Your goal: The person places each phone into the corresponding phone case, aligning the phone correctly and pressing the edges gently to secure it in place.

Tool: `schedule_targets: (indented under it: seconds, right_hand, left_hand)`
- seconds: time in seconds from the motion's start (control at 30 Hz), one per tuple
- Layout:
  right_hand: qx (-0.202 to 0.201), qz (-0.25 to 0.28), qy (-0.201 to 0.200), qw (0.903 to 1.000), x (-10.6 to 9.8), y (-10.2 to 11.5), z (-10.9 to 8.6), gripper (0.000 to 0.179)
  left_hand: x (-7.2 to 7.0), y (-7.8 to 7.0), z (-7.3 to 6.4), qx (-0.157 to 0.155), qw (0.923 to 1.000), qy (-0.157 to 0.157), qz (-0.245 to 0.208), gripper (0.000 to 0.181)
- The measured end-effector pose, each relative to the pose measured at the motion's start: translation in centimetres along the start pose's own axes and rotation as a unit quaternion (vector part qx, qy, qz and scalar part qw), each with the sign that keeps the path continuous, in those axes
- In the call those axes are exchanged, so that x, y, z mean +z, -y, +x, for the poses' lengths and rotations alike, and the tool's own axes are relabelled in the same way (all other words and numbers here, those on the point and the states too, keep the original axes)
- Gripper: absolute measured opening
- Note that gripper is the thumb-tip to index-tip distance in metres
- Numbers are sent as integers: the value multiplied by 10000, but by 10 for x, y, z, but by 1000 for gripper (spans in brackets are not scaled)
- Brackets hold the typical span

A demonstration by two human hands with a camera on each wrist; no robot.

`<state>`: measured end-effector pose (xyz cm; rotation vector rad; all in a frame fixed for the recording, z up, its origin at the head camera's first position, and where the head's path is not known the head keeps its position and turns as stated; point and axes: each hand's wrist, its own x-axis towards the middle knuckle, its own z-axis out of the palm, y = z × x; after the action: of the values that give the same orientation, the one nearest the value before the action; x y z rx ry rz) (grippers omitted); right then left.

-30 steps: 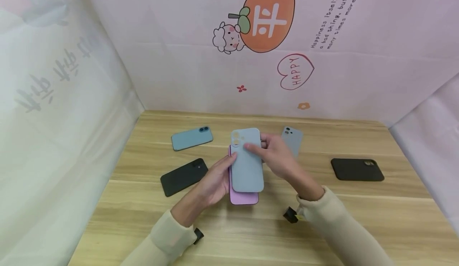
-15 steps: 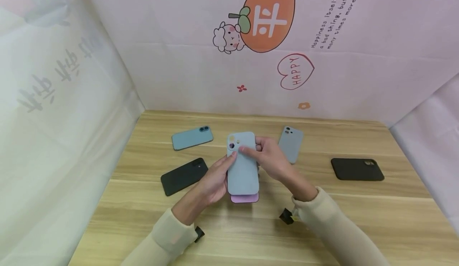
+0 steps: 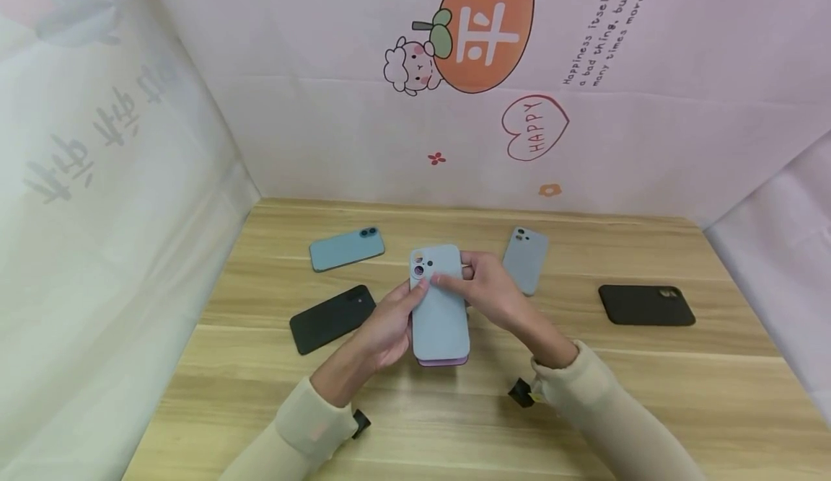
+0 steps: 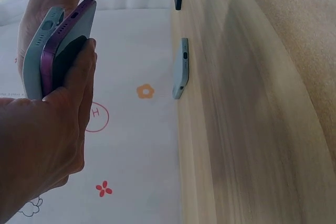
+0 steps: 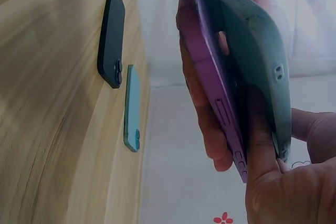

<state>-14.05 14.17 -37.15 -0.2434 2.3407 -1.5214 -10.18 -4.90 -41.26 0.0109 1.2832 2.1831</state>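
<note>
A light blue phone case (image 3: 441,322) is held over the back of a purple phone (image 5: 202,40), with only the phone's lower edge showing in the head view. My left hand (image 3: 388,328) grips the phone from the left, its thumb reaching onto the case. My right hand (image 3: 490,288) pinches the case near its upper right, thumb on the outside and a finger inside, between case and phone. In the right wrist view a wedge-shaped gap parts the two. Lenses show through the case's camera opening.
On the wooden table (image 3: 402,430) lie a blue phone (image 3: 344,252), a black phone (image 3: 331,320) at left, a pale grey-blue phone (image 3: 527,265) behind my right hand, and a black phone case (image 3: 645,306) at right. White printed cloth (image 3: 337,106) encloses the back and sides.
The case has slid down and a little left over the purple phone, which now shows less below it. Lenses have come into its camera opening. Both hands keep their hold.
</note>
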Motion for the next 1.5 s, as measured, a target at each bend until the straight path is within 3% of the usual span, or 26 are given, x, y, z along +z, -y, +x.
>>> schedule_targets:
  seconds: [0.13, 0.27, 0.37, 0.47, 0.57, 0.67, 0.8, 1.0, 1.13, 1.5]
  right_hand:
    - [-260, -231, -109, 9993, -1, 1, -2, 41]
    - [-752, -703, -481, 9935, -3, 3, -4, 34]
    - [-1171, -1247, -884, 9813, -5, 4, -4, 28]
    - [-1539, -1787, -1291, 9632, -7, 4, -3, 27]
    - [-1801, -2068, -1561, 9489, -10, 4, -2, 28]
    - [-1944, -2165, -1631, 9427, -12, 5, 0, 26]
    - [-1915, -2192, -1413, 9462, -14, 10, 4, 21]
    - [-1629, -2000, -606, 9643, -16, 20, 11, 24]
    - [-1496, -1837, -149, 9714, -15, 22, 15, 22]
    - [-1518, -1641, 180, 9745, -16, 19, 19, 17]
  left_hand:
    - [0, -1, -1, 1, 10000, -8, 60, 55]
    - [-1, -1, -2, 45, 9999, -68, 138, 54]
    - [-1, -1, -3, 55, 9997, -85, 210, 53]
    - [-1, -1, -3, 61, 9997, -58, 245, 54]
    - [-1, -1, -3, 63, 9996, -39, 278, 54]
    - [-2, -2, -4, 70, 9994, -41, 335, 53]
    - [-1, -2, -4, 72, 9989, -46, 452, 54]
    - [0, 0, -5, 16, 9973, 59, 734, 55]
    - [1, 1, -6, -9, 9963, 103, 855, 54]
    - [3, 3, -7, 18, 9958, 297, 868, 53]
